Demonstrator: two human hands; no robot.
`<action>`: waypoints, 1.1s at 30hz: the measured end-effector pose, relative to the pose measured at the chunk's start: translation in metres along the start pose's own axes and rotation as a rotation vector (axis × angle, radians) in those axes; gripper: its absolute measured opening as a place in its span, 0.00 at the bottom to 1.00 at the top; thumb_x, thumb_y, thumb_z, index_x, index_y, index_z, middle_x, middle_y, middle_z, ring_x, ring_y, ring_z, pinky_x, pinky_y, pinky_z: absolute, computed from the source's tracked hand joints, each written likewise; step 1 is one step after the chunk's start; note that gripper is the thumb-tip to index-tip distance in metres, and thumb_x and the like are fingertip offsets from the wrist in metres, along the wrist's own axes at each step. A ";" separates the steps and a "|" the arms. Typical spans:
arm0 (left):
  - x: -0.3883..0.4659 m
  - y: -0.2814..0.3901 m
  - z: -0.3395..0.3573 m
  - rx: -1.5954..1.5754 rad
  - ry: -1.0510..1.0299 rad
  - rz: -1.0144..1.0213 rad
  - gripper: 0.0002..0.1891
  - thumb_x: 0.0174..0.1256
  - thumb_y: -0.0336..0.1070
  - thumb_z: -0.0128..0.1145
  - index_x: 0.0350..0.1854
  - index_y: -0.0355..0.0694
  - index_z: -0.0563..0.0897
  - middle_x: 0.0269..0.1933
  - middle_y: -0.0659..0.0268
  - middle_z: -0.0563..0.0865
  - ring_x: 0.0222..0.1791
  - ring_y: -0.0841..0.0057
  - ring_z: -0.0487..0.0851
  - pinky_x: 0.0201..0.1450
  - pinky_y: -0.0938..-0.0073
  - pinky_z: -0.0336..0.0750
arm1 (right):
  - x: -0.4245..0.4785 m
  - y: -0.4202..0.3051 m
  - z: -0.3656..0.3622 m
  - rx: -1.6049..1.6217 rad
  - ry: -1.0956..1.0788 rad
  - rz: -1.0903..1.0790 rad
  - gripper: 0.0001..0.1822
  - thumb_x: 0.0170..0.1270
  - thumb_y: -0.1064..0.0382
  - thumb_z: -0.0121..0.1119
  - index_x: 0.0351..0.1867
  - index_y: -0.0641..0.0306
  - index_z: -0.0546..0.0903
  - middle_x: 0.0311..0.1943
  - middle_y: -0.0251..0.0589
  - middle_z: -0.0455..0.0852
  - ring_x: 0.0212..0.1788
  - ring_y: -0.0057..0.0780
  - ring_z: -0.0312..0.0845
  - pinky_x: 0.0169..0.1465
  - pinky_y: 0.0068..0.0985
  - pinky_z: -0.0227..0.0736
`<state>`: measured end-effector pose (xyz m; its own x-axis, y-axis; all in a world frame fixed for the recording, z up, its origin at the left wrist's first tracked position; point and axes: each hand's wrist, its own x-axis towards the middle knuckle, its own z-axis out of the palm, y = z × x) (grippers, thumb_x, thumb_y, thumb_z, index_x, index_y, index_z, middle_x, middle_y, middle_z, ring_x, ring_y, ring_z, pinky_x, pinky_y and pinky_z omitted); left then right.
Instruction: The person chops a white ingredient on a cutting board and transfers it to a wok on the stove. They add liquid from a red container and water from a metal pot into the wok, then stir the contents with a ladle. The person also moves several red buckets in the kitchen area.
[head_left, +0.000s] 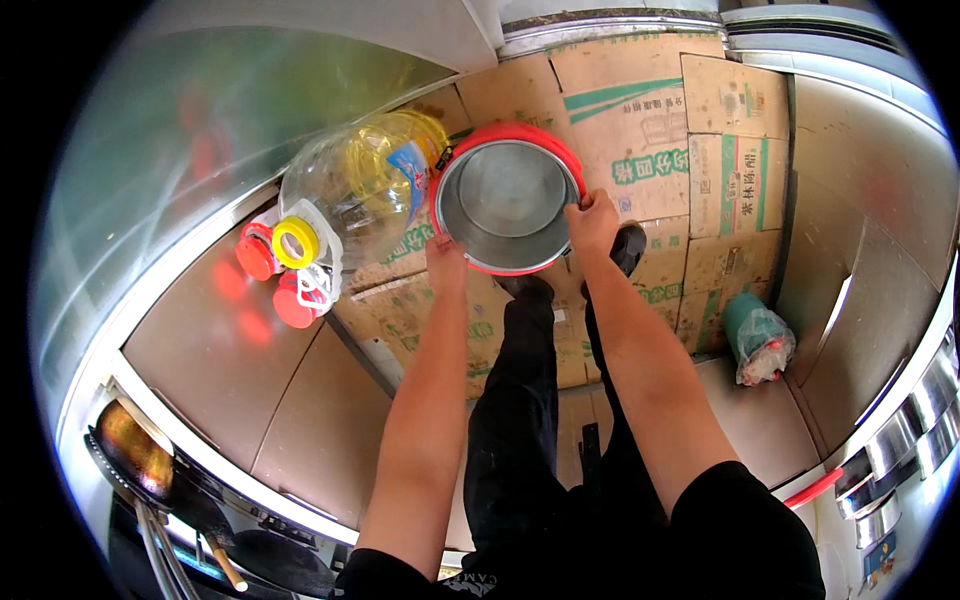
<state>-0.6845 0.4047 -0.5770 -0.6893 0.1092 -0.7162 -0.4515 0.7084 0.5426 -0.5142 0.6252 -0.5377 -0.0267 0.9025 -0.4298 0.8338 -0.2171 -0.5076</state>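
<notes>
A round red container with a metal inner pot (511, 196) is held in front of me above the cardboard-covered floor. My left hand (447, 259) grips its near left rim. At its right side, my right hand (594, 223) has its fingers closed on the rim. The inside of the metal pot looks empty. Just left of the container stand large clear plastic bottles (322, 176) with red and yellow caps, and yellow oil shows in or behind one of them.
Flattened cardboard boxes (645, 180) cover the floor under my feet. A green cylinder wrapped in plastic (757, 337) lies at the right near the cabinets. Woks (135, 450) are at the lower left, and steel containers (892, 442) line the lower right.
</notes>
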 end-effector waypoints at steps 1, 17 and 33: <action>-0.001 0.004 0.000 0.041 -0.009 0.013 0.20 0.57 0.28 0.64 0.53 0.37 0.78 0.43 0.61 0.85 0.43 0.69 0.84 0.50 0.67 0.79 | 0.002 0.001 -0.002 0.019 -0.029 -0.010 0.10 0.49 0.65 0.69 0.30 0.64 0.80 0.30 0.50 0.84 0.35 0.52 0.83 0.42 0.43 0.77; 0.009 0.004 -0.013 -0.387 -0.020 -0.228 0.10 0.62 0.27 0.53 0.45 0.42 0.78 0.36 0.65 0.86 0.33 0.73 0.84 0.30 0.70 0.78 | 0.005 -0.015 -0.031 -0.078 -0.392 -0.168 0.12 0.52 0.66 0.66 0.37 0.65 0.77 0.37 0.55 0.83 0.44 0.58 0.81 0.46 0.47 0.75; -0.055 0.056 -0.066 -0.284 -0.220 -0.191 0.12 0.81 0.47 0.49 0.43 0.46 0.80 0.32 0.75 0.80 0.29 0.84 0.76 0.30 0.79 0.68 | -0.017 -0.030 -0.097 0.028 -0.520 -0.422 0.13 0.57 0.68 0.63 0.44 0.65 0.76 0.34 0.53 0.80 0.38 0.54 0.79 0.42 0.43 0.74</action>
<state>-0.7091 0.3921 -0.4786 -0.4540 0.1630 -0.8760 -0.7196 0.5126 0.4684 -0.4853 0.6529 -0.4425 -0.6157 0.6168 -0.4903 0.6790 0.0995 -0.7274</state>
